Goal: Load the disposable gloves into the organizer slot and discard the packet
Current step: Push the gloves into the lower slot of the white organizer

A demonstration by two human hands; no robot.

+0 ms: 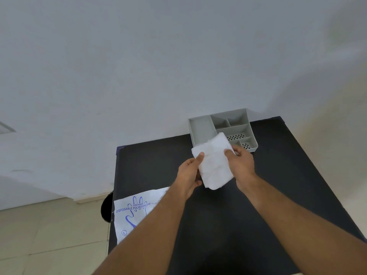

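A folded white stack of disposable gloves is held above the black table between both hands. My left hand grips its left edge with the thumb on top. On the stack's right edge my right hand is closed. Just behind the stack stands the grey organizer with several compartments, the long left slot bare. The stack covers the organizer's near corner. The flat white packet with blue glove print lies at the table's near left edge, partly under my left forearm.
The table stands against a pale wall. A dark round bin shows below the table's left edge, over a tiled floor.
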